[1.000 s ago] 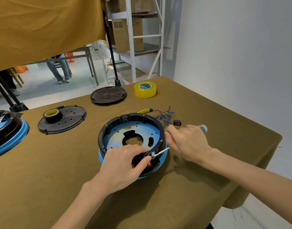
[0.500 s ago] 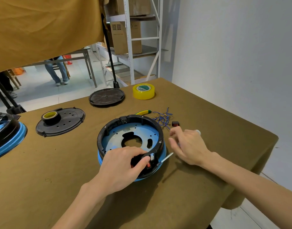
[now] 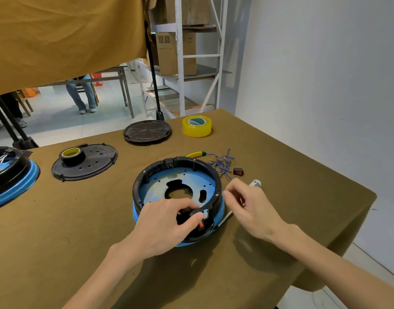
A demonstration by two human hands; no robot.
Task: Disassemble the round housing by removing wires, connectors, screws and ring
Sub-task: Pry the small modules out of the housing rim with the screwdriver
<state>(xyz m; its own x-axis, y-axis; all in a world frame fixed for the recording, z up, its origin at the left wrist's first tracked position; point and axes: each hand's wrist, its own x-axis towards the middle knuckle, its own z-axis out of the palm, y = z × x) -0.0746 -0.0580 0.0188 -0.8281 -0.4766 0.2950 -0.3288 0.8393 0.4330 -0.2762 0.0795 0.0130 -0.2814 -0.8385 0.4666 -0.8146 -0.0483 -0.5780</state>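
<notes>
- Round black-and-blue plastic housing (image 3: 178, 175) sat mid-table on the olive cloth-covered table (image 3: 80, 230), open side up, blue inner plate with a cut-out showing.
- Left hand (image 3: 167, 221) rested on the near rim of the housing, fingers curled round the black switch block with red rocker (image 3: 201, 224), thumb pressed at its side.
- Right hand (image 3: 251, 210) hovered just right of the housing, fingers loosely bent, nothing clearly held; fingertips slightly blurred, so a small part pinched there could not be ruled out.
- Silver-shafted screwdriver with pale handle (image 3: 256, 182) lay on the cloth under the right hand, tip pointing at the housing's near-right rim.
- Loose blue wires with metal terminals (image 3: 220, 163) and a small black-red rocker switch (image 3: 238, 171) lay far right of the housing, already out.
- Yellow tape roll (image 3: 197, 126), two flat black round covers (image 3: 84, 161) and a second blue-rimmed unit (image 3: 11, 172) sat far and left, apart from the work.
- Risk: switch block looked part-seated; pulling it skewed could snap its clips or crack the rim.
- Risk: housing was not braced by the right hand, so a hard tug could slide or tip it.
- Risk: free screwdriver lay near the right edge; a knock from the wrist could roll it off.
</notes>
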